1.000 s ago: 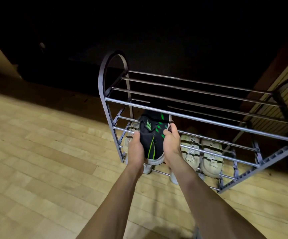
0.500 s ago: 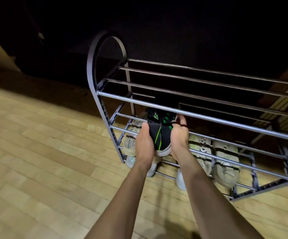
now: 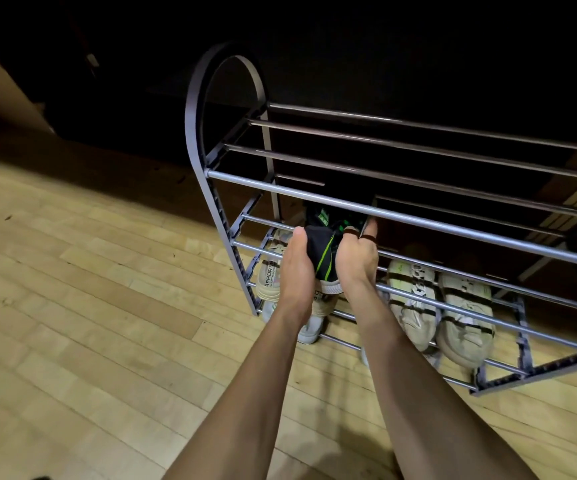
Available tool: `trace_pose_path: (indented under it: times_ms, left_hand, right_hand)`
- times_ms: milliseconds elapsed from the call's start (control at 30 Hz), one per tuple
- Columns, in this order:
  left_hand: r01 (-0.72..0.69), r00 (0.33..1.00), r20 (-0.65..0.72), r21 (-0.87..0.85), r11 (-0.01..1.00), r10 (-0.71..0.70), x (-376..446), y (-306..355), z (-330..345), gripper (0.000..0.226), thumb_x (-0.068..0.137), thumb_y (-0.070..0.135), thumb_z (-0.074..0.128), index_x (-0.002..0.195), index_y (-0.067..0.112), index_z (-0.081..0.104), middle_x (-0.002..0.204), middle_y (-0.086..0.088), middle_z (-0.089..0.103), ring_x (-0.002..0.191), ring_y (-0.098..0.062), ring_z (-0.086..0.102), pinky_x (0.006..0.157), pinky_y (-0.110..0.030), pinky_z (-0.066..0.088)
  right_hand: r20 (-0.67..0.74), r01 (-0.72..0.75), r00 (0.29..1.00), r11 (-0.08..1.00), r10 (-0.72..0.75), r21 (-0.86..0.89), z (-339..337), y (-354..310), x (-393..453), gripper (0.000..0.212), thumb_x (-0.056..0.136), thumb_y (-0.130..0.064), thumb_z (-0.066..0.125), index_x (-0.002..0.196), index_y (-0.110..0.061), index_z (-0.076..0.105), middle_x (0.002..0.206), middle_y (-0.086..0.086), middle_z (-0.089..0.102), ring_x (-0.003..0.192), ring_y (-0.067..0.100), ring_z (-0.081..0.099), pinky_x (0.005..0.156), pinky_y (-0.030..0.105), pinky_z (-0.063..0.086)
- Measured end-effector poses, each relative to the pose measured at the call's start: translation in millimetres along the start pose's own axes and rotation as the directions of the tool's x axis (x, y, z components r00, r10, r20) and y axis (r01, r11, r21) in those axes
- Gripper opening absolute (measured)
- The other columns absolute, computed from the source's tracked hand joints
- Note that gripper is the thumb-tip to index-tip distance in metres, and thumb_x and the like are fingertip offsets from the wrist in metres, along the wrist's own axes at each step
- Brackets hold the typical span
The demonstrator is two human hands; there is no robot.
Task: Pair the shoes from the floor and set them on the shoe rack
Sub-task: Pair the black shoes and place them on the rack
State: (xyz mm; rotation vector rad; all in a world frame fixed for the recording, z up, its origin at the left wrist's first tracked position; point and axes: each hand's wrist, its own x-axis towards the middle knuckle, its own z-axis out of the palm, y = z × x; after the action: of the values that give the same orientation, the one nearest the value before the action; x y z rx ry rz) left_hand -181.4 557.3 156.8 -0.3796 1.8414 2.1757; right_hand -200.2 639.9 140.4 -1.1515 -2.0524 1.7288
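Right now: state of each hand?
Left hand: grips the black-and-green shoes.
Right hand: grips the same shoes from the other side.

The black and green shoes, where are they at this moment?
In the head view, the black and green shoes are held between the left hand and right hand, toes entering the left end of the shoe rack.

The rack (image 3: pixel 401 216) stands on the floor (image 3: pixel 89 306) ahead of me, its arched end to the left. My left hand (image 3: pixel 297 268) and right hand (image 3: pixel 358 261) hold the shoes (image 3: pixel 325 251) between them at the middle shelf's front left, under the top shelf's front bar. A sandal (image 3: pixel 269 275) lies just left of my left hand; two sandals (image 3: pixel 443 306) lie side by side to the right.
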Motion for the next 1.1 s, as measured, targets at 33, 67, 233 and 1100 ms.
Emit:
trace_pose_path:
  times_ms: [33, 67, 233, 1100]
  left_hand:
    - [-0.001, 1.000, 0.024, -0.004, 1.000, 0.001, -1.4, 0.5, 0.5, 0.054, 0.084, 0.062, 0.040, 0.103, 0.021, 0.070, 0.108, -0.006, 0.072, 0.107, -0.024, 0.065, 0.104, -0.050, 0.045]
    - [-0.010, 0.999, 0.040, -0.001, 1.000, 0.010, -2.9, 0.5, 2.2, 0.058, 0.085, 0.062, 0.039, 0.108, 0.019, 0.069, 0.110, -0.008, 0.071, 0.108, -0.025, 0.064, 0.104, -0.050, 0.045]
    - [-0.061, 0.996, 0.070, 0.107, 0.992, 0.054, -4.5, -1.7, 12.4, 0.057, 0.080, 0.067, 0.035, 0.101, 0.026, 0.069, 0.104, -0.006, 0.071, 0.104, -0.025, 0.064, 0.100, -0.053, 0.046]
    - [-0.267, 0.963, 0.046, 0.080, 0.960, 0.264, -115.5, 82.1, -109.4, 0.044, 0.107, 0.029, 0.031, 0.111, 0.007, 0.069, 0.105, -0.007, 0.074, 0.103, -0.016, 0.069, 0.094, -0.027, 0.053]
  right_hand:
    - [-0.016, 0.015, 1.000, 1.000, -0.016, -0.023, -1.4, 0.4, 0.3, 0.060, 0.102, -0.030, 0.039, 0.158, -0.024, 0.018, 0.152, 0.017, 0.040, 0.136, 0.038, 0.040, 0.105, 0.042, 0.035]
    - [-0.027, 0.028, 0.999, 0.999, -0.029, -0.040, -3.1, 0.8, 0.8, 0.059, 0.102, -0.031, 0.039, 0.157, -0.023, 0.019, 0.153, 0.016, 0.039, 0.137, 0.037, 0.038, 0.106, 0.042, 0.034]
    - [-0.030, 0.025, 0.999, 0.997, -0.028, -0.076, -13.2, 4.2, 9.1, 0.056, 0.104, -0.036, 0.038, 0.156, -0.023, 0.023, 0.157, 0.012, 0.030, 0.140, 0.035, 0.033, 0.110, 0.042, 0.030]
    - [0.339, 0.281, 0.911, 0.956, -0.236, -0.090, -100.9, -41.6, -151.8, 0.050, 0.093, -0.051, 0.039, 0.134, -0.030, 0.060, 0.137, -0.007, 0.060, 0.128, 0.012, 0.052, 0.115, 0.041, 0.035]
